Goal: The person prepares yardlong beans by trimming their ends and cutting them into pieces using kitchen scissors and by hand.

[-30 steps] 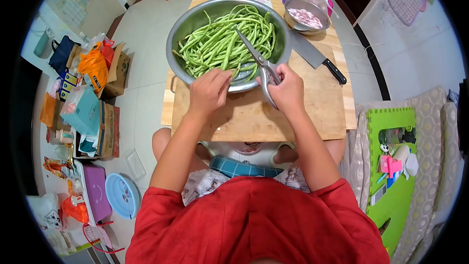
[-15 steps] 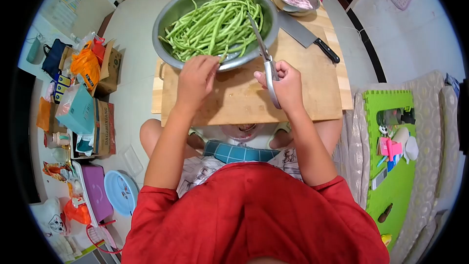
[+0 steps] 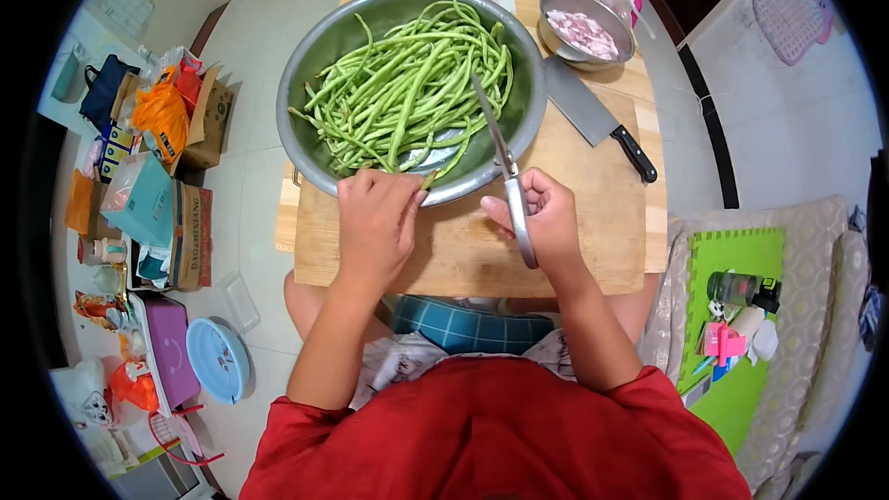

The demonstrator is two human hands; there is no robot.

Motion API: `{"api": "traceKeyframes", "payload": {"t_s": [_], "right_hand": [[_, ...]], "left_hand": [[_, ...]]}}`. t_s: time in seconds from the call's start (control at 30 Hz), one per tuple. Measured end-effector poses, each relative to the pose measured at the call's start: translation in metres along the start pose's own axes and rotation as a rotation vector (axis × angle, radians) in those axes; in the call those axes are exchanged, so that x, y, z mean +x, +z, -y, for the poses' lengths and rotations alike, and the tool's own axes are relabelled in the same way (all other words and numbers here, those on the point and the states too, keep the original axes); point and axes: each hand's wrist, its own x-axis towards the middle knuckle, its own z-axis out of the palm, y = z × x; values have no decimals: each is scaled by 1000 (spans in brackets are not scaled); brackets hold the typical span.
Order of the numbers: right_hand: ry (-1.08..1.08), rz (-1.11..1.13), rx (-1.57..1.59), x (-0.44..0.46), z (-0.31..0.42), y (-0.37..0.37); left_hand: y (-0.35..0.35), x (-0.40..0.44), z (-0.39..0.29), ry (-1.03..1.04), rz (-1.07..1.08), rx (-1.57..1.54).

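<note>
A big steel bowl (image 3: 463, 191) full of long green beans (image 3: 407, 83) stands on the wooden cutting board (image 3: 463, 255). At its near rim, my left hand (image 3: 375, 222) is closed, its fingers pinching a green bean (image 3: 429, 181) whose tip pokes out toward the right. My right hand (image 3: 548, 213) grips the handles of a pair of scissors (image 3: 512, 187). The blades point away from me and reach over the bowl's right side, looking nearly closed. How the right fingers sit in the handles is partly hidden.
Right of the bowl lies a cleaver (image 3: 588, 111) with a black handle. Behind it stands a smaller metal bowl (image 3: 554, 44) with pale pink meat (image 3: 583, 32). Boxes and bags (image 3: 162, 120) line the left; a green foam mat (image 3: 732, 259) lies at right.
The view has tilted, so the table and bowl appear lower and nearer. Both hands keep about the same place at the bowl's near rim, with scissors and bean still held.
</note>
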Motion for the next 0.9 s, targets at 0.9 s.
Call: {"api": "traceKeyframes", "payload": {"t_s": [0.9], "right_hand": [[-17,-41,-213,-12,-19,-10]], "left_hand": [[5,-54,-11,-105,-287,111]]}}
